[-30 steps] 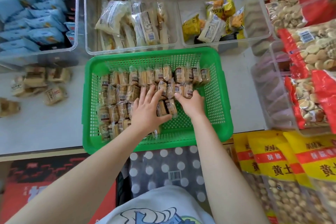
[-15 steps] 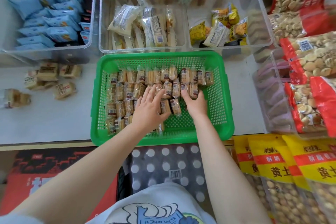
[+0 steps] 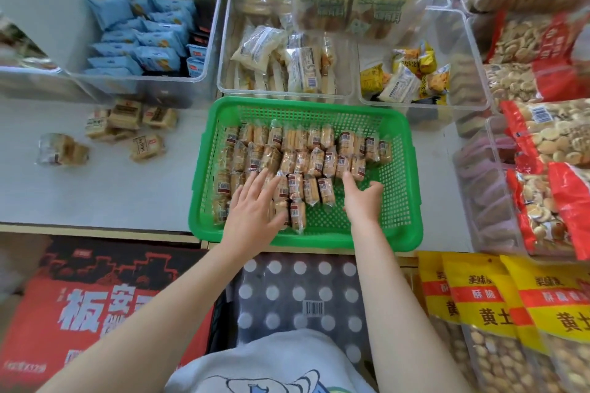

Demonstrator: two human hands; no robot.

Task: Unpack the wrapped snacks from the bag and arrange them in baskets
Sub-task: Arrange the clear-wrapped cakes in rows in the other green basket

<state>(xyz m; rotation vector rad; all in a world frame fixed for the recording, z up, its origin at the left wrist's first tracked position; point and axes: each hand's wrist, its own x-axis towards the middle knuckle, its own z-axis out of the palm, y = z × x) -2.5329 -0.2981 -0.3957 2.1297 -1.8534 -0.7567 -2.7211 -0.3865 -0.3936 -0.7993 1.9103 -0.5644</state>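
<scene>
Centrally: wrapped snacks (image 3: 306, 153) in rows across far and left part of green basket (image 3: 405, 169), which sits at near edge of counter (image 3: 95, 195). Left hand (image 3: 255, 210) flat, fingers straight, spread over near-left packets, gripping nothing. Right hand (image 3: 362, 198) relaxed, index extended touching one packet, holding nothing. Basket's near-right corner bare mesh. Loose packets (image 3: 127, 128) toward counter's left edge; clear bins (image 3: 220, 51) line far edge.
</scene>
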